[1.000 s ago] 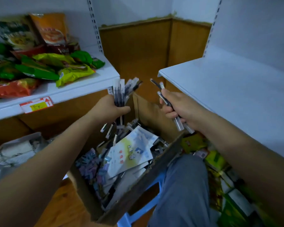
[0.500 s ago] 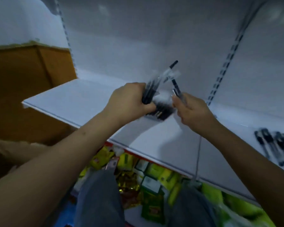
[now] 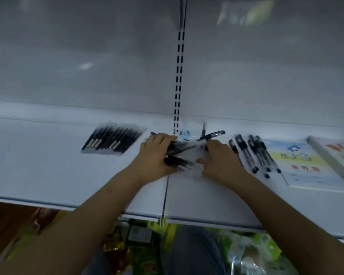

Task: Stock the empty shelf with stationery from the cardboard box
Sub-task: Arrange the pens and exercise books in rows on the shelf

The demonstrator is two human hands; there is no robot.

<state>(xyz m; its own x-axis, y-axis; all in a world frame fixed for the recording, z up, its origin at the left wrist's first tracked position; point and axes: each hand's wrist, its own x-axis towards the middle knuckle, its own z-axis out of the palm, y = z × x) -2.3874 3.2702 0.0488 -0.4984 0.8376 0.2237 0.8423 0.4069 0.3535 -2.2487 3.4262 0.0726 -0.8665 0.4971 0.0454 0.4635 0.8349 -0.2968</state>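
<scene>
A: Both hands down on the white shelf [image 3: 48,171], right where the two boards meet. The left hand [image 3: 154,155] has its fingers curled over a bundle of pens [image 3: 184,147], dark caps fanning out toward the right. The right hand [image 3: 216,161] is against the other end of the same bundle, thumb tucked under; the frame smears there, so I can't tell whether its fingers clamp the pens or only press them.

B: And the stock already out?

A: A tidy row of black pens [image 3: 112,142] to the left, near but apart from the hands. A looser group of capped pens [image 3: 252,153] lies just beside the right wrist. Past that, a printed booklet [image 3: 306,165] lies flat. The cardboard box is out of view.

B: Risks?

A: The bundle isn't squared. One pen [image 3: 213,135] sticks out above the rest at an angle. If both hands let go at once, I'd expect round barrels to roll, some toward the front edge and onto the snack packets [image 3: 246,253] below.

B: Anything else?

A: The right wrist. A sideways sweep while straightening could knock the loose group out of line. And the seam between the boards could catch a pen and skew the row.
</scene>
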